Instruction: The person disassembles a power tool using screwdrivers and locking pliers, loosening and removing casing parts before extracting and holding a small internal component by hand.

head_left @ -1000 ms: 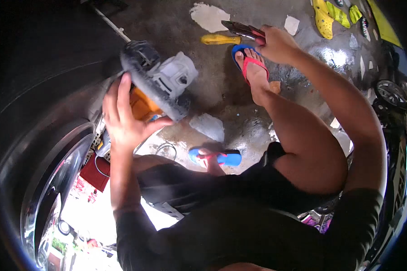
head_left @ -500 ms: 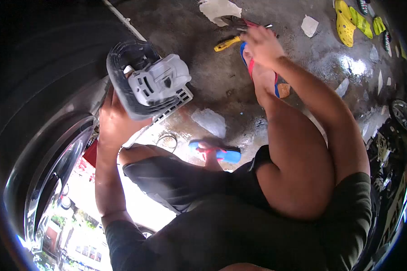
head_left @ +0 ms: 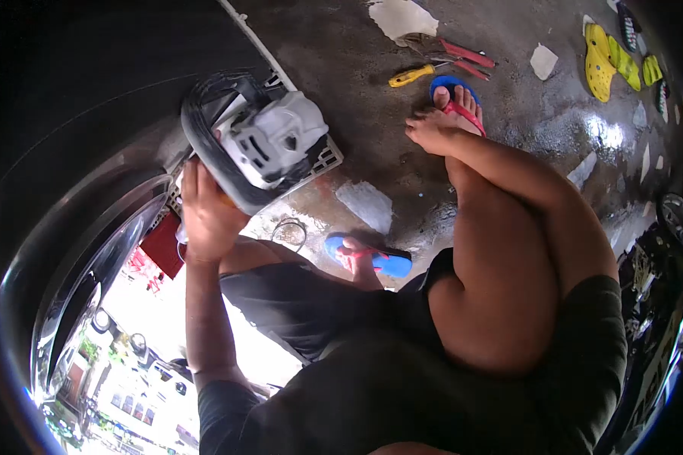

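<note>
My left hand [head_left: 211, 211] is at the lower left edge of a machine part with a light grey housing [head_left: 281, 136] and a thick black curved rim [head_left: 218, 155]. Its fingers are bent against that rim, the thumb side partly hidden. The part rests over a white slatted plastic piece [head_left: 328, 155]. Over by my foot, my right hand [head_left: 431, 130] hangs with fingers partly curled. No object shows in it. Just beyond lie a yellow-handled screwdriver [head_left: 411, 76] and red-handled pliers [head_left: 470, 57] on the floor.
Blue flip-flops with red straps [head_left: 391, 264] are on my feet. Pale flat scraps [head_left: 364, 205] lie on the wet concrete floor. Yellow clogs [head_left: 599, 68] stand at the upper right. A large dark curved panel [head_left: 91, 83] borders the left, above a red box [head_left: 163, 244].
My right hand has drawn back from the tools toward my foot, uncovering the pliers. The view has shifted slightly, and the grey part with my left hand sits a little differently.
</note>
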The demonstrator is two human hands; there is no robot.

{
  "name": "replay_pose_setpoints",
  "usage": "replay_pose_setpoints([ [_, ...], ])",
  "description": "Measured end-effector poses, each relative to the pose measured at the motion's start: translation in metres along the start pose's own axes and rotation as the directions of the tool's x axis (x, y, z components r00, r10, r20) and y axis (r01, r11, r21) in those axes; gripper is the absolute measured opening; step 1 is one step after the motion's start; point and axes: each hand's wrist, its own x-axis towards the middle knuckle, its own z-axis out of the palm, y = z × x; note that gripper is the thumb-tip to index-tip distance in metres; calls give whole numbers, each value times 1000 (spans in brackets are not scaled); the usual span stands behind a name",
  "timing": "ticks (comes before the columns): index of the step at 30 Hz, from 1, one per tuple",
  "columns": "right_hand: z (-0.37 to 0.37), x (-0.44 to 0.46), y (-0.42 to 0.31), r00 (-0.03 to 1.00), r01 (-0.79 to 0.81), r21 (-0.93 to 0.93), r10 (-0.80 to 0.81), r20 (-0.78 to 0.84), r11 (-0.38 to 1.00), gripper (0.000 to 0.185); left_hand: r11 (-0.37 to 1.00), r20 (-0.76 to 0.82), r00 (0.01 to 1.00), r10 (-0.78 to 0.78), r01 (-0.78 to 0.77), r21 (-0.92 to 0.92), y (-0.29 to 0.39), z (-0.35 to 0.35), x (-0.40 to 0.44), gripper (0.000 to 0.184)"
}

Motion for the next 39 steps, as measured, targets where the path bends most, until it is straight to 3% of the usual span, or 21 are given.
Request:
replay_pose_setpoints([
  [2,-8,-2,-9,999,-40,-34,39,-20,999,17,995,-78,996,43,-36,96,-2,11,-12,86],
  [7,-7,-1,-15,981,-167,-53,160,-113,985,23,986,-93,995,-36,50,162,-3,18,-29,86],
  [10,-61,-13,-22,941,-319,152,332,-70,935,26,997,-243,970,-13,31,73,8,15,-40,83],
  [11,-61,-12,-17,919,-367,135,382,-102,920,25,1000,-341,940,-4,11,19,16,17,-48,76],
  [13,-64,-10,-11,869,-455,111,468,-161,883,24,991,-489,872,35,34,131,38,26,-73,68],
  [16,-89,-27,-12,832,-342,388,468,-298,856,22,932,-466,873,146,-280,-231,87,43,-68,49],
  [17,-96,-32,-13,822,-295,448,463,-331,844,22,907,-391,901,189,-312,-282,99,43,-62,43],
  [18,-98,-35,-13,822,-259,474,450,-350,842,23,874,-429,892,140,-315,-370,114,52,-53,37],
  [22,-134,-49,-29,743,-191,616,523,-419,765,23,847,-300,954,-11,-151,-511,151,82,6,38],
  [26,-186,-66,-28,793,113,900,507,-337,422,15,767,-206,955,-212,32,-641,165,96,56,36],
  [29,-216,-82,-36,759,247,933,546,-354,261,17,728,-204,955,-214,17,-685,168,80,75,29],
  [31,-235,-94,-43,720,292,914,564,-404,283,17,669,-162,958,-237,40,-742,171,72,81,24],
  [35,-249,-104,-46,679,392,861,530,-508,323,20,478,-215,954,-209,-92,-874,177,57,89,16],
  [37,-261,-107,-47,665,401,835,507,-548,376,20,453,-186,968,-170,-91,-887,178,46,89,16],
  [39,-264,-107,-49,641,443,827,523,-562,345,19,447,-176,974,-145,-94,-890,178,36,90,17],
])
